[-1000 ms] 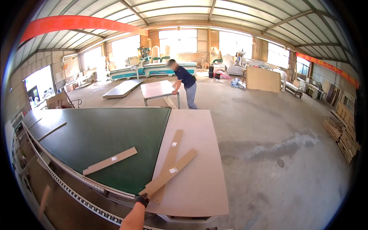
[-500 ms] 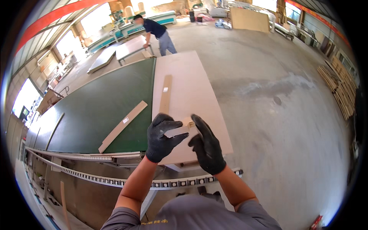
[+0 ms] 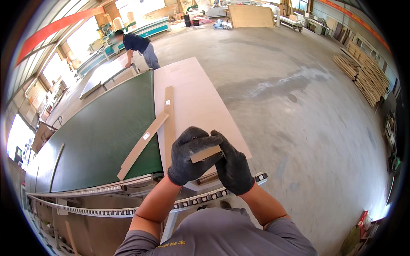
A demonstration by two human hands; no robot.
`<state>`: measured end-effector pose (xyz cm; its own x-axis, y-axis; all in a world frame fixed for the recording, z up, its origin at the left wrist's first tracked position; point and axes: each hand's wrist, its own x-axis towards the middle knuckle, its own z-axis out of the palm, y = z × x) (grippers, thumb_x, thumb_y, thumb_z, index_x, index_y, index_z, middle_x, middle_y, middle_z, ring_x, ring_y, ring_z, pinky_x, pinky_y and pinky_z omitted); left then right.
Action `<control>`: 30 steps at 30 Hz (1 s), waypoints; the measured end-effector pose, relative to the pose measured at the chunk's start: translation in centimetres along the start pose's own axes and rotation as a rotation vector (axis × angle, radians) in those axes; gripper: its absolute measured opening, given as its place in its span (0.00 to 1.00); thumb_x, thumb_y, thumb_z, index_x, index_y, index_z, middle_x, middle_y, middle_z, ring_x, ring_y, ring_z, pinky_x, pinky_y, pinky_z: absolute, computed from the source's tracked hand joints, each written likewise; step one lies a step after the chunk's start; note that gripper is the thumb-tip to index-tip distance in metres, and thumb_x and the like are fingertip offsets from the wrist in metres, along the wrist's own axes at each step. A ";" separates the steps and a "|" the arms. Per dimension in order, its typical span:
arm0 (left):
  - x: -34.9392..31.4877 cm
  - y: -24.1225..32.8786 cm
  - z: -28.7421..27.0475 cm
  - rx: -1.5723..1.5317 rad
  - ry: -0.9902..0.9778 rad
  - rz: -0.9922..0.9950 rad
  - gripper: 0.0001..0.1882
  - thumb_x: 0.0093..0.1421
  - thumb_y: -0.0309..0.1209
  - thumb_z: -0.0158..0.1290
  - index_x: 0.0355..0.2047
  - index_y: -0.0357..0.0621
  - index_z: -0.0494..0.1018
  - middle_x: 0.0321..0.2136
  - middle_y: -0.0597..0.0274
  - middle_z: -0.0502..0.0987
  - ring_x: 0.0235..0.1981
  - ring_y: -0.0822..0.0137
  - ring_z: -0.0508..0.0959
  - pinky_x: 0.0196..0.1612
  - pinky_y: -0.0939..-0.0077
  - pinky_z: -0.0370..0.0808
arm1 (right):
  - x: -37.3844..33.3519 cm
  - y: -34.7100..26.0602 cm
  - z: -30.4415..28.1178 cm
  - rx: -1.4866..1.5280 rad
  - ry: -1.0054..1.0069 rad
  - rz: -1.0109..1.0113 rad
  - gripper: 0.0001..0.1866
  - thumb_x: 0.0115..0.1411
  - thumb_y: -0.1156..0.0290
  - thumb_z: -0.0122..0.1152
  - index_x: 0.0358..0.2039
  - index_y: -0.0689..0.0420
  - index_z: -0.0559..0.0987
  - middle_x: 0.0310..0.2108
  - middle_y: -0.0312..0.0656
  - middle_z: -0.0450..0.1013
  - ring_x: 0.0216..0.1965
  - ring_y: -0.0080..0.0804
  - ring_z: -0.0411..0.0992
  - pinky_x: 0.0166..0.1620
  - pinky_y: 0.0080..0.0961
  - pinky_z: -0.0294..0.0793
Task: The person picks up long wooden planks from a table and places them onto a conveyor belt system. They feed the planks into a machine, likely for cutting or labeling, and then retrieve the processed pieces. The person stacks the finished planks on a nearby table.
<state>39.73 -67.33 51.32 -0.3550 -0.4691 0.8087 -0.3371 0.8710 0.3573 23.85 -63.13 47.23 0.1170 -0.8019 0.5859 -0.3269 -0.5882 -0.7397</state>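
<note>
Gloved in black, my left hand [image 3: 194, 155] is closed around a short, light-brown wooden piece [image 3: 206, 153], whose flat face shows between thumb and fingers. My right hand [image 3: 232, 166], also gloved, presses against the right end of that piece, its fingertips meeting my left ones. How far the piece extends behind the hands is hidden. Just beyond them, a long wooden strip [image 3: 169, 106] with a white label lies on a pale pink panel [image 3: 196, 94]. A second labelled strip [image 3: 143, 146] lies aslant on the green conveyor belt [image 3: 98, 132], its far end reaching the first strip.
A curved rail of small rollers [image 3: 200, 199] runs between me and the panel. Farther left, another person [image 3: 139, 48] bends over a table. Stacked boards [image 3: 367, 79] stand at the right, and a large tan board [image 3: 250, 16] leans at the back.
My right hand has come in against the wooden piece, and the hands are closer together. The slanted strip has shifted right, over the panel's edge. My view has turned slightly right.
</note>
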 end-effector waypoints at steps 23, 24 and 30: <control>-4.3 0.2 2.9 -0.152 -0.067 0.052 0.23 0.51 0.32 0.68 0.49 0.43 0.80 0.40 0.54 0.77 0.41 0.55 0.78 0.43 0.66 0.77 | -2.7 -1.0 -1.2 0.120 0.015 0.157 0.25 0.63 0.72 0.57 0.59 0.67 0.71 0.54 0.60 0.73 0.53 0.46 0.77 0.52 0.32 0.76; -4.7 0.5 2.5 -0.171 -0.068 0.027 0.23 0.52 0.32 0.67 0.49 0.43 0.80 0.39 0.54 0.76 0.40 0.55 0.78 0.43 0.66 0.77 | -3.4 0.9 -0.5 0.166 0.048 0.039 0.27 0.63 0.68 0.60 0.60 0.67 0.70 0.54 0.60 0.73 0.53 0.46 0.77 0.52 0.32 0.76; -7.8 3.5 -1.2 -0.188 -0.105 -0.002 0.19 0.59 0.34 0.62 0.48 0.39 0.78 0.41 0.52 0.76 0.42 0.49 0.77 0.47 0.56 0.75 | -10.9 25.9 8.2 1.341 0.170 0.685 0.37 0.65 0.36 0.54 0.51 0.62 0.72 0.50 0.48 0.73 0.51 0.44 0.72 0.58 0.44 0.72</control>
<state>42.39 -60.40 46.83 -0.4466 -0.4746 0.7585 -0.1730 0.8775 0.4472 21.82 -70.47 18.98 0.1643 -0.9861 -0.0255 0.8096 0.1495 -0.5677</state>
